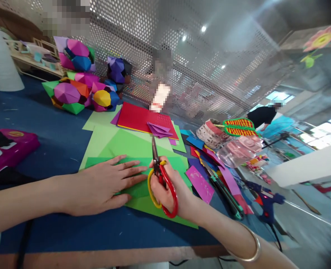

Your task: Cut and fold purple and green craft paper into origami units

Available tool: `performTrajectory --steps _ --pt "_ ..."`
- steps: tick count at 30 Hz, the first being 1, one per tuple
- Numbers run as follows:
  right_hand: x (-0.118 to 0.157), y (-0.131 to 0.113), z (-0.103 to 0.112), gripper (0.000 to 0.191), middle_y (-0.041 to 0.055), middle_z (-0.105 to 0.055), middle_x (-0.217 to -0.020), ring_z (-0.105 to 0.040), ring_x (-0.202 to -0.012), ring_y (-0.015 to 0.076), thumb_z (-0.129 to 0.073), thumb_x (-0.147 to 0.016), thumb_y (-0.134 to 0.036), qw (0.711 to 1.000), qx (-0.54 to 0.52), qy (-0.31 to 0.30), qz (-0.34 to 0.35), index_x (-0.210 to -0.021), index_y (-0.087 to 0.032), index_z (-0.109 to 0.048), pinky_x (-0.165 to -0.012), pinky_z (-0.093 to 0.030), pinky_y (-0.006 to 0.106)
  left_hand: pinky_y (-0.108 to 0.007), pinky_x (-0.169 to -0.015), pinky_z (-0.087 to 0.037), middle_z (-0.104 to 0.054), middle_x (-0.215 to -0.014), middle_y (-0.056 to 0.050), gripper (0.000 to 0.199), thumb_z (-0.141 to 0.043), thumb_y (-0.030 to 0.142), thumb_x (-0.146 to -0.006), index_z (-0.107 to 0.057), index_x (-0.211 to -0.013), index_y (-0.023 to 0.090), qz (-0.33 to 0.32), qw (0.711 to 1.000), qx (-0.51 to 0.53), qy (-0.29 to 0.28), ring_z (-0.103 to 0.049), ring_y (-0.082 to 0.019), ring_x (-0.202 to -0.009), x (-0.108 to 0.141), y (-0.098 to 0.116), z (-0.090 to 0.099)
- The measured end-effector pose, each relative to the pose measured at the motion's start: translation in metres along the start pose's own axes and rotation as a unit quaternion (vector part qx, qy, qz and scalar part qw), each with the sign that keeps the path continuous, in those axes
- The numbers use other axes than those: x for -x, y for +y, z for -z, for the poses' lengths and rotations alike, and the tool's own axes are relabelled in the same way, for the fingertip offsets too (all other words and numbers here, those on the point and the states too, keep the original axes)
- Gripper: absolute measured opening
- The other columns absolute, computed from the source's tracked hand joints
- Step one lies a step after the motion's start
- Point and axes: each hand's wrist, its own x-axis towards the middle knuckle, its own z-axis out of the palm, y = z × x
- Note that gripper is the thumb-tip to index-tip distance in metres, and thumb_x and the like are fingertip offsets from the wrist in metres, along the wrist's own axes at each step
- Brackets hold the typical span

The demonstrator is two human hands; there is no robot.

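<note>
My left hand point(104, 183) lies flat, fingers stretched out, on a darker green paper sheet point(98, 161). Lighter green sheets point(120, 144) spread out under and beyond it. In my right hand point(169, 186) is a pair of scissors point(155, 151) with one red and one yellow handle loop. The blades look closed together and point away from me, over the green paper. Behind the blade tips lies a stack of red paper point(143, 117), with a folded purple paper piece point(160, 129) resting on its near edge.
Folded paper flowers point(67, 97) stand at the back left. A magenta device point(19, 149) sits on the left. To the right lie purple paper scraps point(200, 183), a utility knife point(224, 190), a clear plastic container point(235, 149) and a blue glue gun point(268, 201). A person point(263, 116) stands far back.
</note>
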Motion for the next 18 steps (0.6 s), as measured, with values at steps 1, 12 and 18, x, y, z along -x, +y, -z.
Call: performTrajectory --steps 1,12,18 --pt "0.001 0.001 0.004 0.023 -0.0054 -0.048 -0.063 -0.048 -0.051 0.0147 -0.058 -0.089 -0.044 1.000 0.003 0.009 -0.006 -0.104 -0.029 -0.051 -0.051 -0.043 0.028 -0.045 -0.124 -0.017 -0.040 -0.157 -0.002 0.059 -0.047 0.040 -0.102 -0.028 -0.157 0.031 0.000 1.000 0.000 -0.007 -0.033 -0.025 -0.148 -0.001 0.000 0.001" --pt "0.013 0.027 0.067 0.030 -0.0087 -0.043 -0.058 -0.045 -0.044 0.0109 -0.057 -0.085 -0.052 0.989 -0.035 0.119 -0.083 -0.100 -0.027 -0.052 -0.044 -0.038 0.023 -0.042 -0.124 -0.018 -0.032 -0.161 0.005 0.063 -0.043 0.044 -0.103 -0.015 -0.159 0.040 0.006 0.999 -0.006 -0.035 -0.031 -0.023 -0.148 -0.001 -0.004 -0.002" --pt "0.024 0.033 0.093 0.029 -0.0091 -0.051 -0.062 -0.047 -0.045 0.0098 -0.066 -0.078 -0.040 0.980 0.012 0.186 -0.070 -0.099 -0.025 -0.054 -0.047 -0.040 0.023 -0.038 -0.124 -0.018 -0.031 -0.161 0.007 0.067 -0.047 0.045 -0.102 -0.012 -0.159 0.040 -0.009 0.999 -0.030 -0.016 -0.032 -0.023 -0.148 0.003 -0.010 -0.009"
